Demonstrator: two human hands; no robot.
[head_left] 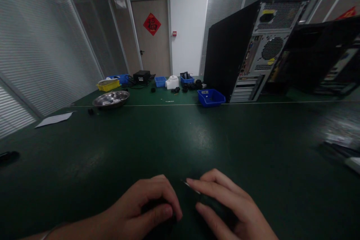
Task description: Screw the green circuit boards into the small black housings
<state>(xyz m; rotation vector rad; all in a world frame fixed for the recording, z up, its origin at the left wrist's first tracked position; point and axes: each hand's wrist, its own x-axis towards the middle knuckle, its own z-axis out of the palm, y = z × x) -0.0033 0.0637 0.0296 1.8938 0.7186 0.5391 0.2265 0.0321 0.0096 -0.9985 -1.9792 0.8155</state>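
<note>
My left hand [152, 202] is at the front of the green table [157, 138], its fingers curled and the thumb close to the bent index finger. Dark shadow fills the space under its fingers, and whatever is in them cannot be made out. To its right, my right hand [227, 204] has bent fingers around a slim tool with a thin shiny metal shaft [193, 188]. The shaft points up and left past the index fingertip toward the gap between my hands. The rest of the tool is dark and mostly hidden by the fingers.
A black computer tower [233, 45] stands at the back right, beside a blue bin [211, 98]. At the back left are a metal bowl [111, 99], a yellow tray [108, 85] and a black box [141, 76]. A paper sheet [54, 119] lies left.
</note>
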